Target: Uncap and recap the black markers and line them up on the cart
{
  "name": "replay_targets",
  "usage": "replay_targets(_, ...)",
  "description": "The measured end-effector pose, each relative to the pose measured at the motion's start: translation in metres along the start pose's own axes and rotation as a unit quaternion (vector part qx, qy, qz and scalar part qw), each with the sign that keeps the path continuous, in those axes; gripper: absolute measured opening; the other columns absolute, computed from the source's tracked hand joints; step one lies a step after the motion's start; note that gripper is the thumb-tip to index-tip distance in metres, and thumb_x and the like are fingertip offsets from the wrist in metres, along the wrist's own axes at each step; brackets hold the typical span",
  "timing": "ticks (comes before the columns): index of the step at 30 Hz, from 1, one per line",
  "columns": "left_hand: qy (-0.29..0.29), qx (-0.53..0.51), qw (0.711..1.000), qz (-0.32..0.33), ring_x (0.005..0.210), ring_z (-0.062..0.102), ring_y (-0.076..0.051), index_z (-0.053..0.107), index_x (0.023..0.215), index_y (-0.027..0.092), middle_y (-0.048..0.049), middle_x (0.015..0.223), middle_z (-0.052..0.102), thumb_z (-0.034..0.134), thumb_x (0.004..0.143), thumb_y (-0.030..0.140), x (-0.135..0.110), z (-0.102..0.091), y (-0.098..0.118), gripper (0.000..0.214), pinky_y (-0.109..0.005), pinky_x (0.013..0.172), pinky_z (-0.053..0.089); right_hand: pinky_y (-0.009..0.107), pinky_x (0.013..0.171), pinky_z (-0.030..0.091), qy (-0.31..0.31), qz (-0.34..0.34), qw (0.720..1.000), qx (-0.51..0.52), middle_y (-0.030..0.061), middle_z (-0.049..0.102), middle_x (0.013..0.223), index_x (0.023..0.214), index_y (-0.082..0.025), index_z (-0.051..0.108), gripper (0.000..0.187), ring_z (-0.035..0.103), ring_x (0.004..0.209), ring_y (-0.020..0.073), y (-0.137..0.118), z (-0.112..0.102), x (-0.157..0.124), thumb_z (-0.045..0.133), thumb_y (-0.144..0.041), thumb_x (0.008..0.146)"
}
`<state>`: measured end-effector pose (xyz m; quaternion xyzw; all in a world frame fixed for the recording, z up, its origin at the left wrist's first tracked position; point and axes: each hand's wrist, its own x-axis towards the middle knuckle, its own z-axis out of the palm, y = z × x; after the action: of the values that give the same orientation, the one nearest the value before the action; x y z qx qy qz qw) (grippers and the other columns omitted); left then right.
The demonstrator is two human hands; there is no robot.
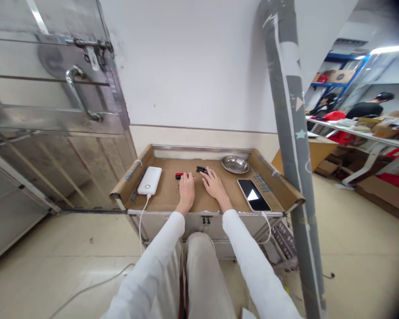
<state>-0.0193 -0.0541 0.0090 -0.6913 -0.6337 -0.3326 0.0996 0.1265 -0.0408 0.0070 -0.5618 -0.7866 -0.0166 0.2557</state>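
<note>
My left hand (186,191) rests on the cardboard-covered cart top (168,201), fingers curled down and close together. A small red-and-black object (179,176) sticks out to the left of its fingertips; its kind is too small to tell, and part of it is hidden. My right hand (214,186) lies beside it with fingers spread and stretched forward. Just beyond those fingertips, touching or nearly touching them, is a small black object (201,169), partly covered by the fingers.
A white power bank (150,180) with a cable lies at left. On the right are a round metal dish (235,164) and a phone (254,195) on a cable. A tall grey wrapped roll (294,133) leans beside the cart. Two people work at a far table (362,128).
</note>
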Motion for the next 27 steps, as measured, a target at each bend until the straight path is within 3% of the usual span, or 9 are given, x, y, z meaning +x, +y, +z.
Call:
replay_targets(6,-0.022,0.011,0.999,-0.027,0.096,0.053,-0.025,0.053,0.102,0.009,-0.0176,0.105,0.054,0.034,0.091,0.014,-0.002,0.004,0.000,0.022,-0.040,0.084,0.044,0.046,0.103,0.032,-0.006,0.018,1.000,-0.023,0.0044,0.029,0.150,0.128,-0.029,0.051,0.039,0.028,0.135,0.0249,0.001,0.006,0.006,0.032,-0.034,0.094)
replay_targets(11,-0.005,0.039,0.999,0.028,0.097,0.052,-0.026,0.053,0.103,0.010,-0.0156,0.100,0.056,0.036,0.090,0.014,0.001,0.008,0.002,0.022,-0.041,0.085,0.044,0.039,0.102,0.034,0.023,0.015,0.999,-0.019,0.0064,0.036,0.146,0.119,-0.023,0.056,0.035,0.032,0.132,0.0214,0.003,0.007,0.006,0.033,-0.026,0.093)
replay_targets(16,-0.042,0.060,0.990,0.117,0.099,0.051,-0.026,0.055,0.102,0.008,-0.0160,0.100,0.057,0.031,0.088,0.007,0.008,0.017,0.007,0.027,-0.040,0.090,0.042,0.035,0.099,0.035,0.077,0.063,0.994,-0.049,0.0118,0.048,0.133,0.117,-0.016,0.057,0.036,0.043,0.119,0.0215,0.006,0.007,0.006,0.035,-0.017,0.089)
replay_targets(27,-0.069,0.048,0.990,0.115,0.095,0.052,-0.024,0.055,0.099,0.011,-0.0137,0.099,0.057,0.033,0.090,0.009,0.030,0.040,0.018,0.024,-0.038,0.086,0.043,0.033,0.085,0.035,0.077,0.098,0.986,-0.113,0.0113,0.056,0.102,0.100,-0.016,0.059,0.021,0.047,0.097,0.0226,0.007,0.005,0.007,0.042,-0.019,0.087)
